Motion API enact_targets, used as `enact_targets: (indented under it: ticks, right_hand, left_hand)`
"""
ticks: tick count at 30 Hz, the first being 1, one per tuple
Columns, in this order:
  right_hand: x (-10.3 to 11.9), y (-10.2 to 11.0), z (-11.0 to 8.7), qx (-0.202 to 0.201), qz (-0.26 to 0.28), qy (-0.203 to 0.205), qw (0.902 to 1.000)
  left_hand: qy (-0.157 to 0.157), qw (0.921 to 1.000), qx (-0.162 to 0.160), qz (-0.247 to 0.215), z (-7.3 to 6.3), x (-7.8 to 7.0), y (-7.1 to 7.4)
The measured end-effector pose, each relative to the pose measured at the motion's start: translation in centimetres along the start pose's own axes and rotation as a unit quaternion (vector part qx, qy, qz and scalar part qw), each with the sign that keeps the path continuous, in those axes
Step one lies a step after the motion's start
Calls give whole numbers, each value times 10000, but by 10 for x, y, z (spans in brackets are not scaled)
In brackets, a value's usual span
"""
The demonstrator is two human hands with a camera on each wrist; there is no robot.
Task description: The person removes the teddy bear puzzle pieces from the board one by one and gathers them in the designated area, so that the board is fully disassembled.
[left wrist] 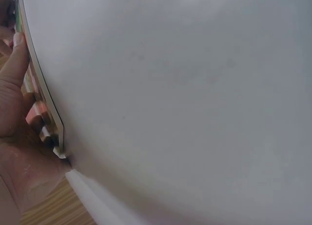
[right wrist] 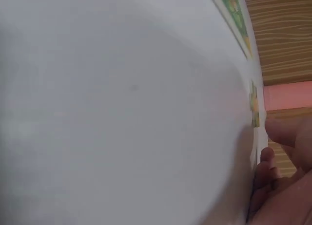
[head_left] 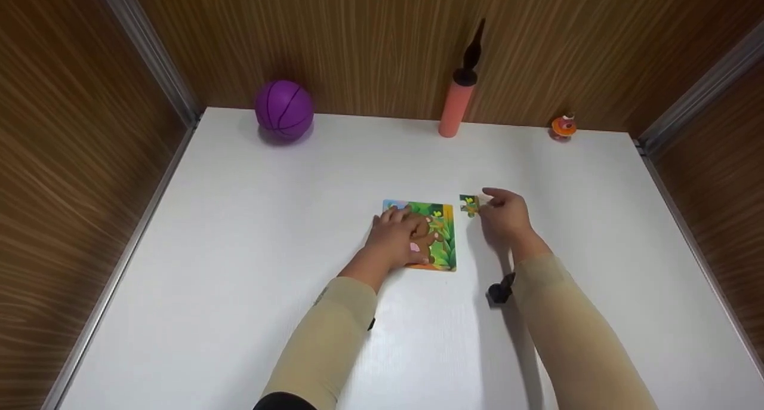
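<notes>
A jigsaw puzzle [head_left: 443, 252] with a brown bear and green leaves lies flat on the white table. My left hand [head_left: 394, 240] rests on its left part with fingers spread, covering some of the picture. The left wrist view has the left hand [left wrist: 17, 113] along the puzzle's edge. Just right of the puzzle lies a puzzle piece [head_left: 470, 205] in green and yellow. At its right side is my right hand [head_left: 506, 216], thumb and forefinger apart. Between those fingertips is a pale patch that I cannot identify. The right wrist view has this piece [right wrist: 254, 105] flat beside the right hand [right wrist: 287, 171].
A purple ball [head_left: 285, 110] sits at the back left of the table [head_left: 268, 219]. Toward the back stands a pink hand pump [head_left: 457, 102] with a black nozzle. A small orange toy figure [head_left: 563, 127] is at the back right. Wooden panels [head_left: 358, 52] enclose the table.
</notes>
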State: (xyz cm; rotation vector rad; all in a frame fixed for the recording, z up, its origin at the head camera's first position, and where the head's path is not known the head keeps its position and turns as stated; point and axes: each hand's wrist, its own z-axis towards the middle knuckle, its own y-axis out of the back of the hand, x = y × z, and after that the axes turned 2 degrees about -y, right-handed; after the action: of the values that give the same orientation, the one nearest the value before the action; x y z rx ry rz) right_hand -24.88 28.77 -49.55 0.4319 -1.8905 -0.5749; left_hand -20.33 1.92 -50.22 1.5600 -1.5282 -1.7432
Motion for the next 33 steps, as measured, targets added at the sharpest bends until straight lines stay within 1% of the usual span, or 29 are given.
enact_targets:
  ticks: [2,4,7,11,15,19,23,29,33]
  right_hand:
    - [3,-2,-3,-179,144,135,9996]
    - [7,-6,-7,-313,167,370,9987]
    - [14,-16,-14,-347,170,760,9964]
    - [24,-31,-22,-189,223,1084,9937]
    - [32,-44,-29,144,80,1263,9919]
    - [35,-59,-34,505,-31,1248,9909]
    - [34,-70,-37,613,4,1131,9917]
    - [37,-80,-38,381,-276,1069,9932]
    - [37,-85,-37,222,-403,1102,9928]
  left_hand:
    - [12,10000,12,34,0,0,1]
    - [57,10000,33,30,-1,0,1]
    - [109,9999,103,38,-3,-1,2]
    - [85,9999,118,38,-3,-1,4]
    - [62,9999,60,97,-3,-1,4]
    - [68,9998,91,189,-2,1,4]
    - [85,9995,166,246,-1,1,5]
    - [34,9995,181,266,-2,3,5]
    - [13,9996,117,246,-4,6,5]
